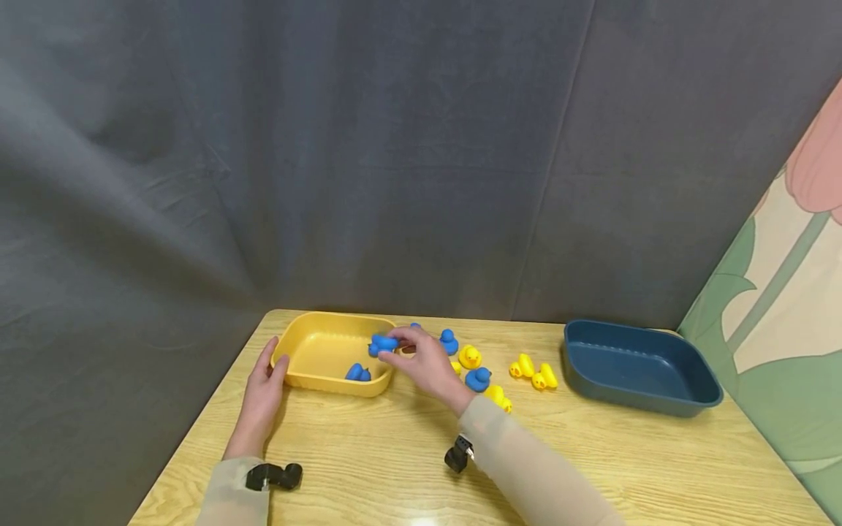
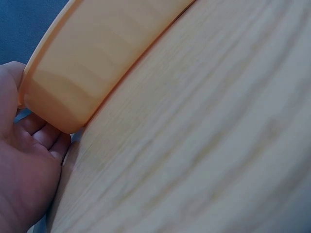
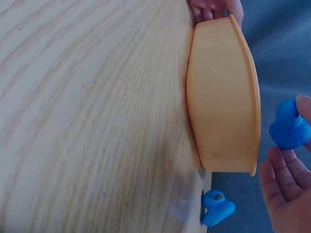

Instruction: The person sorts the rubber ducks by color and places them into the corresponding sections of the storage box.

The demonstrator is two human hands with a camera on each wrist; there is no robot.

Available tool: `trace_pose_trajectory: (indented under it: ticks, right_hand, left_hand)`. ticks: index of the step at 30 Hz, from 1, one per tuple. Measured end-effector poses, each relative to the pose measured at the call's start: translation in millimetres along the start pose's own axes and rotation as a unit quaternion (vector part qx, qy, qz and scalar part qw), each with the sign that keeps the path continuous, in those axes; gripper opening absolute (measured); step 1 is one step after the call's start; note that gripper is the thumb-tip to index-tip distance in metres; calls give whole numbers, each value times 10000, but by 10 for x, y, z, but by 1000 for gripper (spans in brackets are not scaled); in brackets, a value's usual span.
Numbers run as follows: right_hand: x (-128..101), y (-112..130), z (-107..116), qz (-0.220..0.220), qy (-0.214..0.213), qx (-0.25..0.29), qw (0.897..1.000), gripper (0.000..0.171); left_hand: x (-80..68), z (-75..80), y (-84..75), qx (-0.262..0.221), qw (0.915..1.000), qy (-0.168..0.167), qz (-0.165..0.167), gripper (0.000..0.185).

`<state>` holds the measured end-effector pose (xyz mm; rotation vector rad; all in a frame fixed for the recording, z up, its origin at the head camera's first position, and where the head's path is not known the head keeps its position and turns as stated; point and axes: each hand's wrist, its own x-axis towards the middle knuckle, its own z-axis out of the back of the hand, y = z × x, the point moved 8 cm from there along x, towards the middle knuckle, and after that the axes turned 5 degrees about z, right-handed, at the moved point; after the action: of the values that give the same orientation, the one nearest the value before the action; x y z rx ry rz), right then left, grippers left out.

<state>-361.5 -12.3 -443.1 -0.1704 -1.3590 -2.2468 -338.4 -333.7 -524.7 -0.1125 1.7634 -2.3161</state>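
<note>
My right hand [image 1: 427, 361] pinches a blue rubber duck [image 1: 384, 344] between thumb and fingers, above the right end of a yellow plastic tub [image 1: 368, 384]. In the right wrist view that duck [image 3: 290, 125] hangs above the rim level. Another blue duck [image 1: 358, 372] lies inside the tub. My left hand [image 1: 262, 391] grips the tub's left end, thumb at the rim and fingers curled against the outer wall [image 2: 73, 87], as the left wrist view shows.
Right of the yellow tub, blue ducks [image 1: 478, 378] and yellow ducks [image 1: 470, 356] lie loose on the wooden table [image 1: 368, 467]. A dark blue tub [image 1: 641, 402] stands at the right. A grey curtain [image 1: 408, 161] hangs behind the table.
</note>
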Motion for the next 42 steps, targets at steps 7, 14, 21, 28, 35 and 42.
trace_pose_trajectory:
  ticks: [7, 14, 21, 28, 35, 42]
  right_hand:
    - [21, -3, -94, 131, 113, -223, 9996, 32]
    - [39, -33, -148, 222, 103, -394, 9989, 34]
    - [17, -17, -131, 143, 106, -689, 9975, 44]
    - [46, -91, -6, -95, -69, -767, 9970, 54]
    - [108, -163, 158, -90, -308, -830, 9960, 59]
    - [136, -243, 290, -277, -498, -698, 9959, 65]
  left_hand:
    - [3, 6, 14, 9, 10000, 12, 15, 71]
    - [-3, 1, 7, 78, 10000, -20, 36, 71]
    - [-12, -11, 7, 89, 10000, -9, 40, 70]
    - [-6, -11, -6, 83, 10000, -4, 0, 70]
    - [1, 0, 2, 97, 9999, -6, 41, 70]
    - [-8, 2, -3, 129, 9999, -11, 52, 70]
